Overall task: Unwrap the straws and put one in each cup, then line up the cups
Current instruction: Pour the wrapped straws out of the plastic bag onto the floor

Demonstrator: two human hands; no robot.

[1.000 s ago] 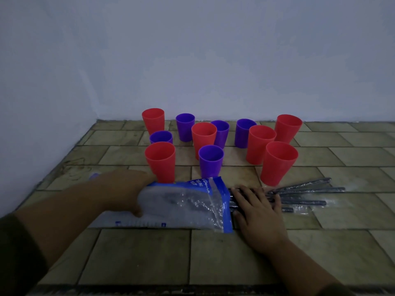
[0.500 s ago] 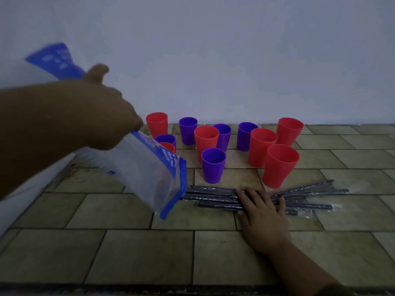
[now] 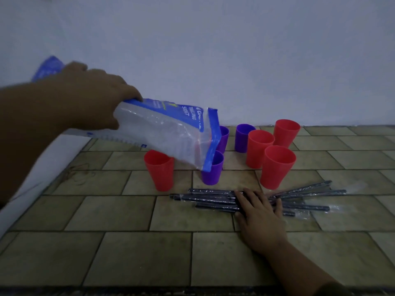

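Note:
My left hand holds a clear plastic bag with blue edges up in the air, tilted with its mouth down over the cups. My right hand lies flat, fingers spread, on a loose pile of dark wrapped straws on the tiled floor. Several red and purple cups stand upright behind the straws: a red cup at the left, a purple cup partly behind the bag, a red cup at the right. The bag hides other cups.
A white wall runs right behind the cups, and another wall closes the left side. Bare beige floor tiles stretch in front of the straws and to the right of the cups.
My left hand has lifted the bag off the floor, off the straws, and swung it rightward over the cups. My right hand stays pressed on the straws.

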